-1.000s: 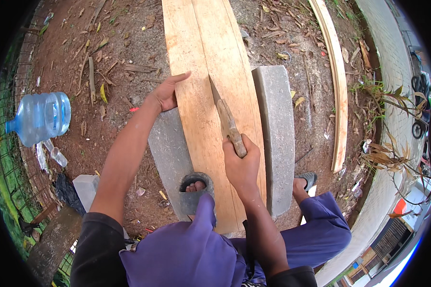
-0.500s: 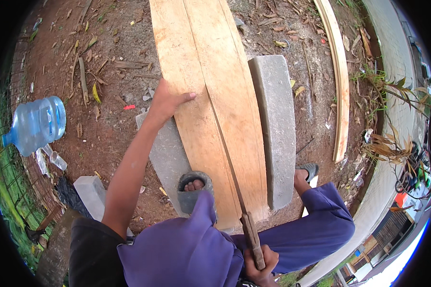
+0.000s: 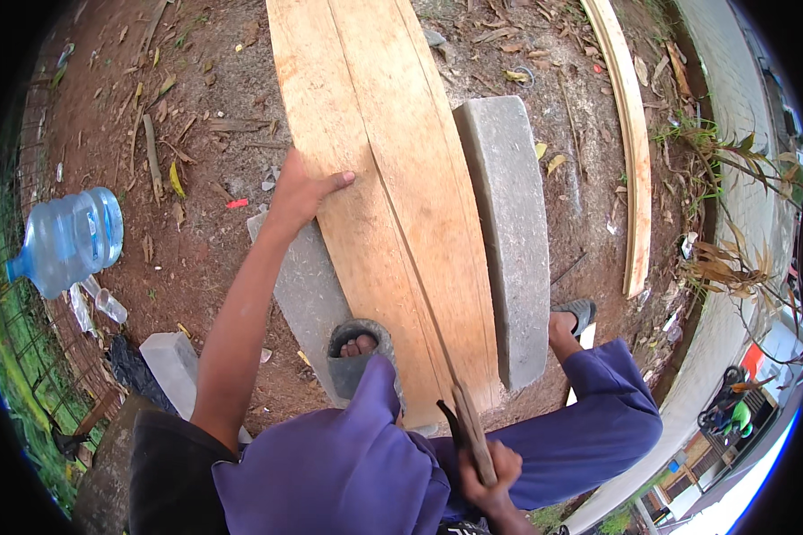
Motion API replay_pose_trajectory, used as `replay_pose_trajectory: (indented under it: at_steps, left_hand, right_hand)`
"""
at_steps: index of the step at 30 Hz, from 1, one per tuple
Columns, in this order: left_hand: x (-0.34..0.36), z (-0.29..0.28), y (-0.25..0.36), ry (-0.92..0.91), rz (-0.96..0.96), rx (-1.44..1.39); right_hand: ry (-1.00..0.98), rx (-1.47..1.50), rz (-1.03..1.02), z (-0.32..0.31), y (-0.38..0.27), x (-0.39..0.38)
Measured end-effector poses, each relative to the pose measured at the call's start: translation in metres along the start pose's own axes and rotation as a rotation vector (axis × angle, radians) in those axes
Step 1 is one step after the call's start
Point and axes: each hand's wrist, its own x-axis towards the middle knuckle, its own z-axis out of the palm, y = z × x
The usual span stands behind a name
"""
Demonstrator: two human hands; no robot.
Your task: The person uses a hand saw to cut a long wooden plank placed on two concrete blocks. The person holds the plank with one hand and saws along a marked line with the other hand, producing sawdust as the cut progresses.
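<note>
**Handsaw (image 3: 470, 428) set in a wooden board (image 3: 419, 196)**

The board runs from 12 o'clock through the centre. Left hand (image 3: 301, 192), at 10 o'clock, grasps its edge, thumb on top; right hand (image 3: 493, 468), at 5 o'clock, is clenched around the saw's handle. A blue bottle (image 3: 67, 242) lies at 9 o'clock.

Brown earth (image 3: 201, 267) bears a blue bottle (image 3: 71, 239), wooden strip (image 3: 629, 134) and grey slab (image 3: 305, 278) beneath the board (image 3: 428, 205).

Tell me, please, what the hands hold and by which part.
The right hand holds the handsaw by its wooden handle; the left hand rests its thumb on the wooden plank, fingers hidden, grip unclear.
</note>
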Motion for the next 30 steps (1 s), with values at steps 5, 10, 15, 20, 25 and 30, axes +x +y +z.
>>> replay_pose_trajectory:
  at_steps: [5,10,15,20,25,30]
  left_hand:
    - [-0.002,-0.001,-0.002,-0.005,0.025,0.012]
    - [-0.002,0.007,0.009,-0.042,-0.044,0.035]
    - [0.003,-0.002,0.004,-0.015,-0.035,0.035]
    - [0.008,0.0,-0.021,0.1,0.05,0.043]
    - [0.007,0.01,-0.009,0.107,0.097,0.053]
    - [0.009,0.01,-0.019,0.128,0.083,0.071]
  right_hand:
    - [0.15,0.117,0.137,-0.023,-0.01,-0.019]
    - [0.063,0.147,-0.039,0.005,-0.013,0.049]
    - [0.24,0.183,-0.044,0.01,-0.025,0.096]
    - [0.253,0.068,-0.072,-0.017,0.001,0.074]
    - [0.248,0.141,0.1,-0.02,0.015,0.057]
    - [0.232,0.16,0.031,-0.024,0.019,0.056]
